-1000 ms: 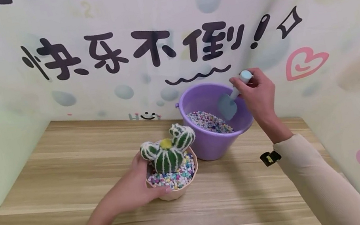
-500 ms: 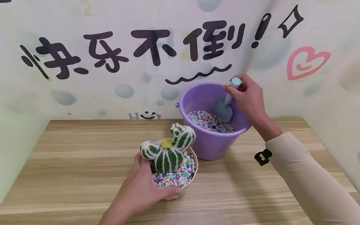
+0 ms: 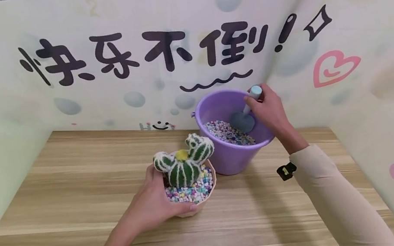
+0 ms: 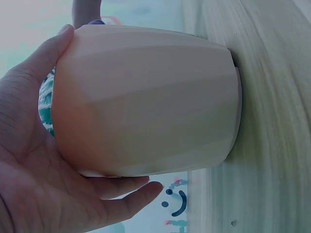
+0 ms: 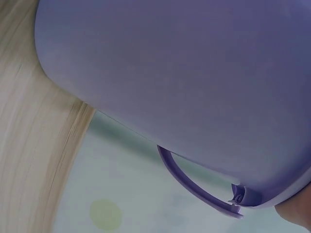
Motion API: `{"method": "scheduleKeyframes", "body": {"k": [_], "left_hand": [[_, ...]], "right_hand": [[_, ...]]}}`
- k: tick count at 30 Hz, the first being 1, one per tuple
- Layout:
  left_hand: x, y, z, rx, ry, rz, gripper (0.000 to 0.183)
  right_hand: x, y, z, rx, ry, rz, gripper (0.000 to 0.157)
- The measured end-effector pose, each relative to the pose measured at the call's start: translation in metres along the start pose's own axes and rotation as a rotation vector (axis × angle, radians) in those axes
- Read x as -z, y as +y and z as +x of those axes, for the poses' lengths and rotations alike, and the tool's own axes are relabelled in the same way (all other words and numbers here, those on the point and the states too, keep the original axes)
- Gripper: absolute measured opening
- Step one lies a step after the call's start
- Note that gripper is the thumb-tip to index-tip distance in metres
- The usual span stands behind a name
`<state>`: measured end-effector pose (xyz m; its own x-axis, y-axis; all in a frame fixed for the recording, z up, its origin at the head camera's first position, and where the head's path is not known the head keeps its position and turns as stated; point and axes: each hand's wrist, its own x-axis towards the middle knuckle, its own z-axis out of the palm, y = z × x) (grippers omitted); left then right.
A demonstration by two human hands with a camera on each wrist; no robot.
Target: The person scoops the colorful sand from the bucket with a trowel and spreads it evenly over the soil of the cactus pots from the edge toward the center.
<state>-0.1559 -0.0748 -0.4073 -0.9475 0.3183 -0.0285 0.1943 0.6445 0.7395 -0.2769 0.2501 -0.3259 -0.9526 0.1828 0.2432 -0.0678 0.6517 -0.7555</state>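
Note:
My left hand [image 3: 155, 203] grips the side of a pale pink faceted flowerpot [image 4: 146, 102], thumb on the near rim and fingers round the far side. In the pot stands a green knitted cactus [image 3: 184, 173] with white stripes and a yellow top, amid colourful pebbles [image 3: 197, 191]. With my right hand [image 3: 270, 108] I hold the light blue handle of a toy shovel [image 3: 242, 121]. Its blade tilts down inside the purple bucket [image 3: 232, 158], at the small multicoloured pebbles [image 3: 224, 131]; how deep the tip sits is unclear. In the right wrist view the bucket wall hides the shovel.
The bucket stands close behind and right of the pot on a wood-grain table [image 3: 85, 186]. A printed wall cloth [image 3: 109, 94] rises at the table's back edge. The bucket's curved handle [image 5: 189, 184] hangs down its far side.
My right hand has moved left and slightly down, lowering the shovel blade to the bucket's pebbles. My left thumb has slid a little right along the pot's rim; the pot stays put.

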Motion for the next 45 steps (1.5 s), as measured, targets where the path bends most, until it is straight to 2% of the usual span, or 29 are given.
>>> {"method": "scheduleKeyframes", "body": {"k": [14, 20, 24, 28, 33, 36, 45], "left_hand": [[-0.0008, -0.0011, 0.0004, 0.0, 0.001, -0.006, 0.132], [-0.0014, -0.0021, 0.0005, -0.005, 0.007, -0.007, 0.131], [-0.0015, -0.0024, 0.001, -0.009, 0.005, -0.01, 0.131], [-0.0016, -0.0025, 0.0016, 0.0, 0.004, -0.015, 0.131], [-0.0025, -0.0033, 0.0021, -0.015, 0.006, -0.021, 0.131], [-0.0027, -0.0038, 0.0028, -0.023, 0.007, -0.028, 0.131], [-0.0018, -0.0025, 0.0028, -0.015, 0.013, -0.039, 0.13]], "right_hand": [[-0.0027, 0.0074, 0.0005, 0.049, -0.036, 0.1, 0.034], [-0.003, 0.0081, 0.0012, 0.12, -0.078, 0.147, 0.031], [-0.0032, 0.0087, 0.0023, 0.153, -0.131, 0.118, 0.027], [-0.003, 0.0083, 0.0024, 0.165, -0.131, 0.045, 0.026], [-0.0024, 0.0069, 0.0033, 0.143, -0.137, -0.025, 0.025], [-0.0022, 0.0063, 0.0044, 0.12, -0.158, -0.027, 0.025], [-0.0003, 0.0062, 0.0069, -0.033, -0.154, 0.135, 0.031]]}}
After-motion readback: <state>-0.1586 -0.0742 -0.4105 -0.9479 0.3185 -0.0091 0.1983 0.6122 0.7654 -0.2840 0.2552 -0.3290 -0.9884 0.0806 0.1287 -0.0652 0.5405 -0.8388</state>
